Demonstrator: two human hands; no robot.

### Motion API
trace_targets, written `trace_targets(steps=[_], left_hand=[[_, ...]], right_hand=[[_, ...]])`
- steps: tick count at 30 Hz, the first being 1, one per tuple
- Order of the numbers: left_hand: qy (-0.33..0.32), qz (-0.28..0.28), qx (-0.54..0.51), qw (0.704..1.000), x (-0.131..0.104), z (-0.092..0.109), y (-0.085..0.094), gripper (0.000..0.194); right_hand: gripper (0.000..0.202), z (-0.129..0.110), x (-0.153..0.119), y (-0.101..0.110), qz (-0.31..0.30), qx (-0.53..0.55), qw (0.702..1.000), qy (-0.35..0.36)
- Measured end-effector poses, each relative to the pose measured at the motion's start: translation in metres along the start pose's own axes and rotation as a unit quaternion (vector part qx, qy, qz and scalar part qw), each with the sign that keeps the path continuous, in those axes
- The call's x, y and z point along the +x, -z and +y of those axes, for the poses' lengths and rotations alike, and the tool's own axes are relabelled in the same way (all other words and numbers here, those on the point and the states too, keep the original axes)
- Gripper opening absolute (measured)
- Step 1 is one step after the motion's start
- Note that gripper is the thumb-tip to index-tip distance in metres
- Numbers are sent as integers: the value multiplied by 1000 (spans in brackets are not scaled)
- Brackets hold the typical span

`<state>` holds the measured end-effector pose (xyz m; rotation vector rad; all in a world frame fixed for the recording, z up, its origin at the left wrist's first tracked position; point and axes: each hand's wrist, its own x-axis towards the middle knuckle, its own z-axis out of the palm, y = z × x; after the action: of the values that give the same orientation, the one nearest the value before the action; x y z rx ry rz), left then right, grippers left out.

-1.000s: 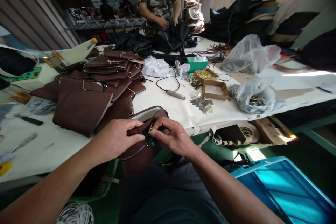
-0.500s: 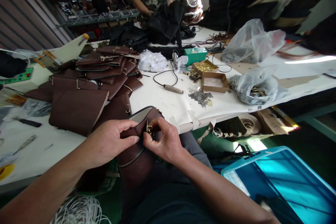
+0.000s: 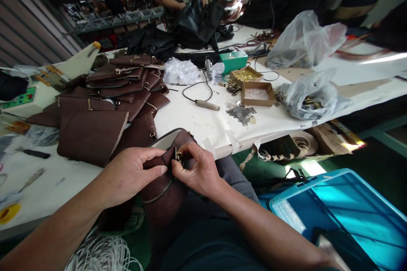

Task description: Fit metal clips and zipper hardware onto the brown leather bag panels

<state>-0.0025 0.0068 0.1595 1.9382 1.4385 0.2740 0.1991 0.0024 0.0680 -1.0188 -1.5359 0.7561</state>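
A dark brown leather bag (image 3: 165, 203) with a curved zip rests on my lap against the table edge. My left hand (image 3: 133, 173) pinches a fold of its leather between thumb and fingers. On the other side of that fold, my right hand (image 3: 195, 167) is closed on a small gold-coloured metal fitting (image 3: 178, 156) at the bag's edge. The fingers partly hide the fitting, so its exact shape is unclear. A pale lining shows in the bag's mouth above my hands.
Brown leather pieces (image 3: 92, 131) lie heaped on the white table (image 3: 190, 120) at left. Beyond my hands are a wooden-handled tool (image 3: 207, 105), flat metal plates (image 3: 241, 113) and small cardboard boxes (image 3: 258, 94). A blue crate (image 3: 343, 173) stands at lower right. Across the table, a person handles black material (image 3: 199, 25).
The view has shifted slightly. Both hands keep nearly the same hold, with the leather fold and metal fitting turned a little. The person opposite has moved the black material.
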Motion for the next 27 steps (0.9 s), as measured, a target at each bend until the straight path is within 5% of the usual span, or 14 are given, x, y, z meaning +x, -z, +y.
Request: trace_targets(steps=[10, 18, 27], left_hand=[[1, 6, 12, 1000, 3, -2, -5, 41], [90, -65, -172, 979, 3, -9, 6, 35], [122, -68, -194, 971, 4, -1, 7, 34]], right_hand=[[10, 1, -3, 6, -28, 27, 998, -44], [21, 4, 1, 16, -103, 155, 979, -78], [25, 7, -1, 11, -112, 187, 969, -114]])
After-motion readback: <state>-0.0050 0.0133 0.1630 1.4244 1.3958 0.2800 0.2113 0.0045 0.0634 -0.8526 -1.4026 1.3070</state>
